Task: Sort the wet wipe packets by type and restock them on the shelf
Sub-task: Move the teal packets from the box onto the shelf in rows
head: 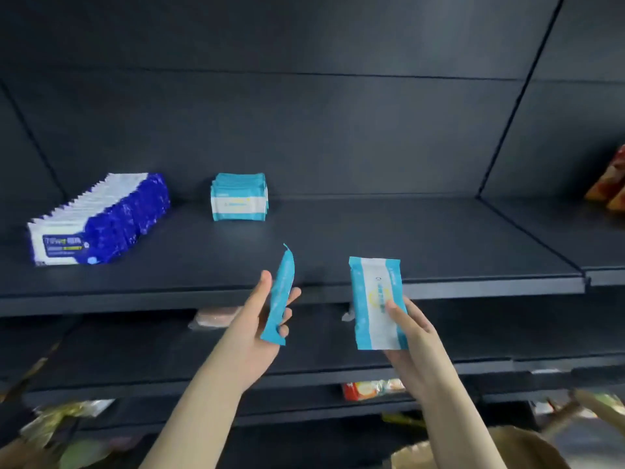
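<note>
Just before the shelf edge, hands apart with packets.

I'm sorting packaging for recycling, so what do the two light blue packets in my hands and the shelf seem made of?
Left packet in the left hand and right packet in the right hand: probably thin flexible plastic film, slightly glossy; flat sealed ends show, and the left one curves. Shelf: likely painted metal, dark matte, with a thin folded front lip.
</note>
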A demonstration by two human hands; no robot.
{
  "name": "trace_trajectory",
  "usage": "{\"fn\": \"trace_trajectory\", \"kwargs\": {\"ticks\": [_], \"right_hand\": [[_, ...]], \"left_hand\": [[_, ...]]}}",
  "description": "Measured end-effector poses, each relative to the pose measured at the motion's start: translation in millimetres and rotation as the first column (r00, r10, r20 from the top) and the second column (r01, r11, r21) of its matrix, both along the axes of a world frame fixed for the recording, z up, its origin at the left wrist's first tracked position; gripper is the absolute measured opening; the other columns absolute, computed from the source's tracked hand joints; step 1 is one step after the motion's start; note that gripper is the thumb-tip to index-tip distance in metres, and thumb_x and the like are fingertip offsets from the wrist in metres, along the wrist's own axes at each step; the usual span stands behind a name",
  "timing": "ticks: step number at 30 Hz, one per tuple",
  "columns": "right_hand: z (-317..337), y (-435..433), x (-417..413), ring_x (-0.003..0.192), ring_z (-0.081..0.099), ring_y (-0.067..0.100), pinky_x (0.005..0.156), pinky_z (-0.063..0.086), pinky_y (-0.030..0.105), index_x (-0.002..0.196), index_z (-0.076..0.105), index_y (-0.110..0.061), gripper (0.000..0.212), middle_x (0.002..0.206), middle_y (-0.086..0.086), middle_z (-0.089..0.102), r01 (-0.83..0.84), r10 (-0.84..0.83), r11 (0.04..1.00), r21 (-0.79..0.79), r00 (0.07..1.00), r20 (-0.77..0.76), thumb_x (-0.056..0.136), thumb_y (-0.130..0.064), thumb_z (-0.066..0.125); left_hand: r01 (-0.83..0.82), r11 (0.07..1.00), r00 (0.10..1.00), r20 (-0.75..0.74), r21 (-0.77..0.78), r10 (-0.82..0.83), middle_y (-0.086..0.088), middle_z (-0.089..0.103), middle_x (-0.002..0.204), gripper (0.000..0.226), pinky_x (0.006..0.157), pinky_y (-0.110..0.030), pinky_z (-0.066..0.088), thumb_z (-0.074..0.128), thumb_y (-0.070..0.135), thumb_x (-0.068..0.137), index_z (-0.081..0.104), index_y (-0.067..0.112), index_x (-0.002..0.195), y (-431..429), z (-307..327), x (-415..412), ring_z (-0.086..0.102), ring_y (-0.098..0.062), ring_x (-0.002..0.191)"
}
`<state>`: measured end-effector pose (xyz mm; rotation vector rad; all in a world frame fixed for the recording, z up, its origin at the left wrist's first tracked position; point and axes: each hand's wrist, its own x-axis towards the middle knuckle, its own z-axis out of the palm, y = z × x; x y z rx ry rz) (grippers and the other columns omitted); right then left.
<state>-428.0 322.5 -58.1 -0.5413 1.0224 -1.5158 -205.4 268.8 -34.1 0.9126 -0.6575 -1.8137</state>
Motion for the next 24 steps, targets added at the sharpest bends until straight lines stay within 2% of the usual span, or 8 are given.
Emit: {"fn": "trace_trajectory", "kwargs": {"ticks": [3,5,7,8,10,13,19,24], "right_hand": [[16,-48,-11,0.106,0.065,0.031,0.097,0.049,0.054,0.121,0.069,-0.015,0.034,0.122,0.013,0.069,-0.09,0.089,0.996,-0.029,0.995,-0.045,0.088,-0.023,0.067],[21,-77,-15,0.101,0.065,0.03,0.093,0.043,0.061,0.12,0.07,-0.017,0.034,0.121,0.015,0.069,-0.145,0.143,0.989,-0.015,0.988,-0.065,0.087,-0.025,0.068],[23,-104,-13,0.104,0.068,0.025,0.083,0.056,0.046,0.122,0.069,-0.016,0.035,0.12,0.01,0.071,-0.184,0.183,0.983,-0.008,0.981,-0.071,0.088,-0.024,0.067],[24,-116,-12,0.107,0.068,0.023,0.078,0.058,0.037,0.124,0.067,-0.015,0.034,0.12,0.008,0.071,-0.203,0.202,0.979,-0.018,0.977,-0.066,0.09,-0.021,0.065],[24,-138,-6,0.11,0.068,0.022,0.075,0.059,0.03,0.127,0.065,-0.013,0.032,0.121,0.006,0.071,-0.259,0.256,0.965,-0.035,0.964,-0.07,0.096,-0.013,0.059],[21,-166,9,0.108,0.068,0.021,0.076,0.058,0.03,0.126,0.063,-0.013,0.03,0.12,0.006,0.071,-0.318,0.315,0.948,-0.015,0.943,-0.111,0.097,-0.009,0.058],[16,-219,49,0.089,0.072,0.016,0.076,0.057,0.033,0.109,0.059,-0.008,0.017,0.109,0.009,0.075,-0.282,0.278,0.959,0.015,0.933,-0.227,0.093,-0.009,0.065],[15,-261,86,0.096,0.073,0.024,0.085,0.056,0.042,0.11,0.064,-0.006,0.017,0.105,0.01,0.076,-0.243,0.235,0.97,0.01,0.928,-0.289,0.093,-0.011,0.065]], "left_hand": [[-0.09,0.992,0.977,0.186,-0.086,0.105,0.002,0.065,0.088,0.018,0.064,-0.027,0.04,0.057,0.034,0.097,0.064,0.019,0.106,-37,8,-4,0.053,-0.005,0.06],[-0.185,0.972,0.946,0.24,-0.147,0.217,0.003,0.066,0.097,0.014,0.066,-0.033,0.048,0.06,0.024,0.096,0.059,0.022,0.109,-58,6,-1,0.062,-0.009,0.076],[-0.237,0.954,0.928,0.247,-0.183,0.278,0.007,0.067,0.114,0.034,0.083,-0.047,0.054,0.067,0.024,0.09,0.055,0.032,0.121,-72,5,7,0.065,-0.016,0.103],[-0.251,0.949,0.922,0.253,-0.189,0.294,0.008,0.067,0.118,0.041,0.09,-0.051,0.052,0.07,0.024,0.088,0.054,0.034,0.124,-78,5,10,0.064,-0.018,0.109],[-0.287,0.941,0.911,0.252,-0.178,0.326,0.004,0.069,0.119,0.043,0.091,-0.049,0.053,0.071,0.02,0.087,0.056,0.031,0.126,-88,6,18,0.066,-0.02,0.109],[-0.37,0.919,0.881,0.262,-0.135,0.393,0.0,0.07,0.116,0.036,0.088,-0.047,0.055,0.068,0.019,0.09,0.058,0.028,0.124,-106,5,32,0.067,-0.023,0.107],[-0.44,0.897,0.85,0.3,-0.045,0.432,0.001,0.068,0.117,0.028,0.087,-0.047,0.055,0.061,0.028,0.096,0.059,0.033,0.123,-152,-1,76,0.065,-0.022,0.108],[-0.343,0.936,0.91,0.221,-0.079,0.352,-0.006,0.071,0.116,0.04,0.086,-0.041,0.053,0.061,0.002,0.091,0.061,0.021,0.126,-187,-5,115,0.068,-0.026,0.107]]}}
